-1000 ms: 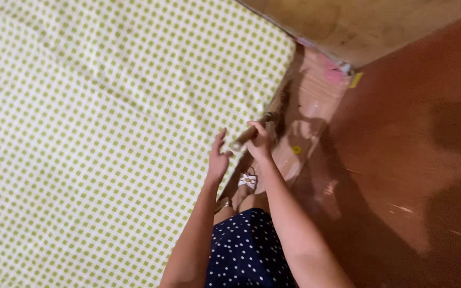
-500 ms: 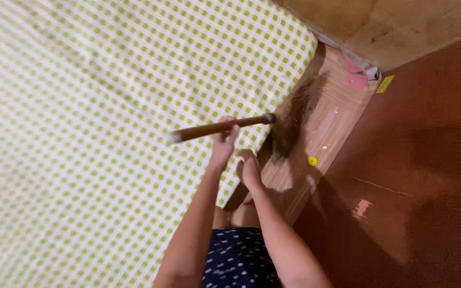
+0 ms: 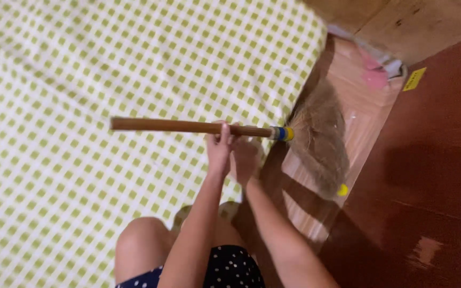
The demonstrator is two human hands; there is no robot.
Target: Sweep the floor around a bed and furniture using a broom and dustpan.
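A short broom [image 3: 230,128] with a brown wooden handle is held level over the edge of a bed covered by a green-and-white checked sheet [image 3: 108,64]. The left hand [image 3: 219,152] is closed around the handle, its grip wrapped from below with the fingers curled over the top. The right hand [image 3: 245,157] is placed just beside it, nearer the head; its grip on the handle appears closed, though the fingers are partly hidden behind the left hand. A blue and yellow band [image 3: 282,133] is seen where the handle joins the bristles [image 3: 321,144], which hang past the bed's edge above a light wooden strip of floor [image 3: 358,117]. A small yellow object [image 3: 342,189] lies on that strip, just beside the bristle tips. A dark red floor [image 3: 433,176] is seen beyond. A bare knee [image 3: 140,240] and a dark polka-dot garment [image 3: 230,269] are visible at the bottom edge.
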